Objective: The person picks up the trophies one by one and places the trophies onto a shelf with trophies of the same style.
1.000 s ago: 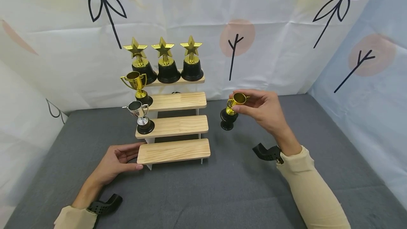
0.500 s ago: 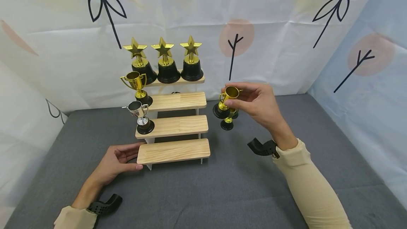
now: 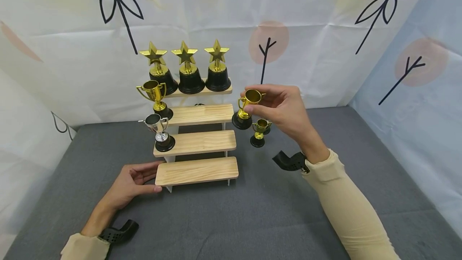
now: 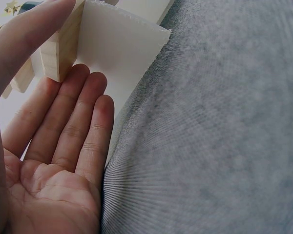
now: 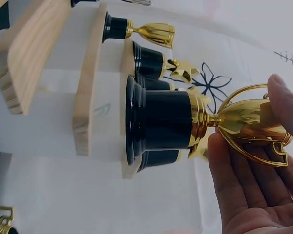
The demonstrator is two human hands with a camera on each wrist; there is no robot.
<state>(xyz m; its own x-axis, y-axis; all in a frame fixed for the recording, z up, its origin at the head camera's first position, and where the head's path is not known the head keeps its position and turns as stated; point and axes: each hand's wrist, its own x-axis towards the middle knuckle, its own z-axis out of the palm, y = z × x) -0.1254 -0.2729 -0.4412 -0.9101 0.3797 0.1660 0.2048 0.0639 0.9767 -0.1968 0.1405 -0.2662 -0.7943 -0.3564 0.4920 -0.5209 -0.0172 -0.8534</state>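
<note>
A person's right hand (image 3: 283, 109) pinches a shiny gold two-handled cup trophy with a round black base (image 3: 243, 114) by its cup, thumb on one side and fingers on the other, just off the right end of a pale wooden second-from-top board (image 3: 202, 114). The trophy sits at the fingertips, on the palm's left, between hand and board. Its long axis is close to upright, base down, roughly in line with the trophies standing on the stepped shelf in the right wrist view; the base appears apart from the wood.

The board's length runs left from the trophy to a matching gold cup trophy with a black base (image 3: 159, 105) at its far end. The right hand is plainly the nearer. The left hand (image 3: 131, 185), fingers nearly straight and thumb apart, touches the left end of the lowest pale wooden board (image 3: 196, 171). A smaller gold cup trophy on a black foot (image 3: 261, 126) stands on the grey cloth-covered table (image 3: 231, 220), below the raised one.
</note>
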